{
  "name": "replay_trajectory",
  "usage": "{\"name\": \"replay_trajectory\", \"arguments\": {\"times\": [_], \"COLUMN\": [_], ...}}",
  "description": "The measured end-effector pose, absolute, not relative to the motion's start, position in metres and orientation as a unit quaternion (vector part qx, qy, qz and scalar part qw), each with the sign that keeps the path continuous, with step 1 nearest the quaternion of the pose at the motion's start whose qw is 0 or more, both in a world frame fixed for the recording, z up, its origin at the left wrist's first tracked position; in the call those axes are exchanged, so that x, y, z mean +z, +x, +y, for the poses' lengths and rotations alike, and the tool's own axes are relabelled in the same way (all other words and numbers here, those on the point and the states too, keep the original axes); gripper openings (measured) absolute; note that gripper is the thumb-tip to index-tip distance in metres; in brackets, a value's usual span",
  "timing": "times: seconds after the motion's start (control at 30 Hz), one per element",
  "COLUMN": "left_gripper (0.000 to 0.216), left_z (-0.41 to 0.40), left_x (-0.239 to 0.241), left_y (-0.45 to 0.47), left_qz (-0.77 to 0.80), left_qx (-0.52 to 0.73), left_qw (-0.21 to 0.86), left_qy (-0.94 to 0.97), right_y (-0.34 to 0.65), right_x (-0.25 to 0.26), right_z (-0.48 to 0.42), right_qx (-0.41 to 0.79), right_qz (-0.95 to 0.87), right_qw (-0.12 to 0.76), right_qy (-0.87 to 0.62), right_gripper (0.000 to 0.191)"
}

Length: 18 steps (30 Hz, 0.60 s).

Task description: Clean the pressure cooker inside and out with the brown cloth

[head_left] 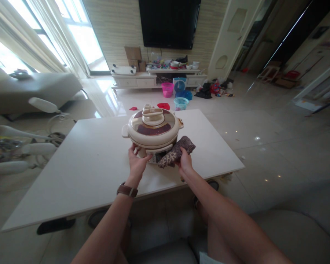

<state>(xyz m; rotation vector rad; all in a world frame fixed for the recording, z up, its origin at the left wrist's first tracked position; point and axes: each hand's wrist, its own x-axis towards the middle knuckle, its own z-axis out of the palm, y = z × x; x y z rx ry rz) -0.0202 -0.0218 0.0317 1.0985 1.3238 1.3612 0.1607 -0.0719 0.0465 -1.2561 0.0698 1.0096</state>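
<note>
A cream electric cooker (pixel 153 138) with a domed, partly see-through lid (pixel 154 124) stands upright on the white table (pixel 99 154). My left hand (pixel 137 163) grips the lower left front of the cooker's body, its thumb beside the control panel (pixel 156 157). In my right hand (pixel 185 161) is a folded dark purple-brown cloth (pixel 178 152) with a pale pattern on its near end. The cloth lies against the cooker's front right side and covers part of the panel. My right fingertips are hidden under the cloth.
White lamp arms (pixel 44 106) rise by the table's left side. Beyond the table stand a pink basket (pixel 167 90), a light blue basket (pixel 180 104) and a cluttered TV cabinet (pixel 145 81). A sofa (pixel 30 90) is at the far left.
</note>
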Motion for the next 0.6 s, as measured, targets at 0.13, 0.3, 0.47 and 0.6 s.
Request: {"name": "replay_trajectory", "arguments": {"times": [0.13,0.3,0.47,0.6], "left_gripper": [0.099,0.098,0.100,0.099], "left_z": [-0.022,-0.022,-0.022,-0.022], "left_x": [0.031,0.032,0.031,0.030], "left_y": [-0.020,-0.019,-0.019,-0.020], "left_qz": [0.538,0.542,0.542,0.542], "left_qx": [0.556,0.556,0.554,0.555], "left_qw": [0.451,0.447,0.448,0.448], "left_qy": [0.445,0.444,0.446,0.445], "right_y": [0.162,0.160,0.158,0.158], "right_x": [0.043,0.049,0.053,0.053], "right_z": [-0.071,-0.073,-0.074,-0.074], "right_qx": [0.453,0.454,0.450,0.453], "right_qz": [0.022,0.037,0.034,0.037], "right_qw": [0.695,0.686,0.686,0.683], "right_qy": [-0.557,-0.568,-0.571,-0.571], "right_gripper": [0.020,0.014,0.015,0.012]}}
